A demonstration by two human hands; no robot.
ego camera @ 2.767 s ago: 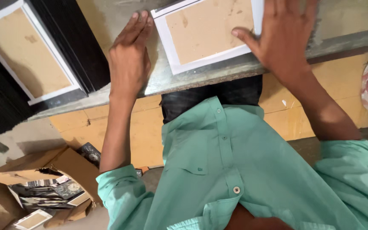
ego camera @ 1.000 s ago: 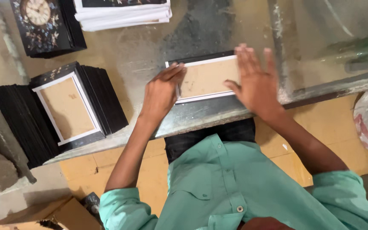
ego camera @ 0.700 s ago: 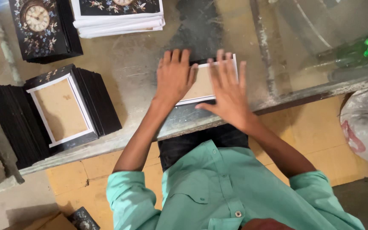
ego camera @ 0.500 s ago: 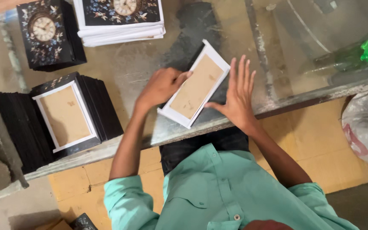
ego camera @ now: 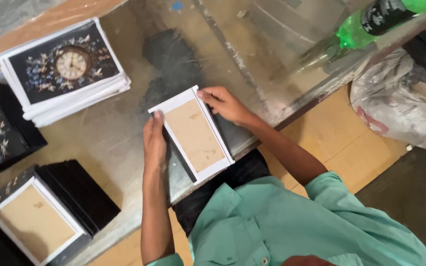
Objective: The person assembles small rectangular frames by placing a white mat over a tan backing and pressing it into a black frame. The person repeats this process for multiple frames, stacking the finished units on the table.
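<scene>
Bare counter (ego camera: pixel 124 143) lies open beyond its near edge. The white-bordered frame (ego camera: pixel 192 133) is gripped between the left hand (ego camera: pixel 155 140) and right hand (ego camera: pixel 225 103).

A small workshop: stacked clock panels (ego camera: pixel 65 74) and framed boards (ego camera: pixel 35 221) crowd a worn glass-topped bench (ego camera: pixel 114 138).

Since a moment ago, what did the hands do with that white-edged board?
Earlier both hands pressed flat on the framed board lying square on the glass table. Then it was turned slantwise and lifted; now the left hand grips its left edge and the right hand pinches its top corner. The stack of clock prints and the black frame pile stayed where they were.
</scene>
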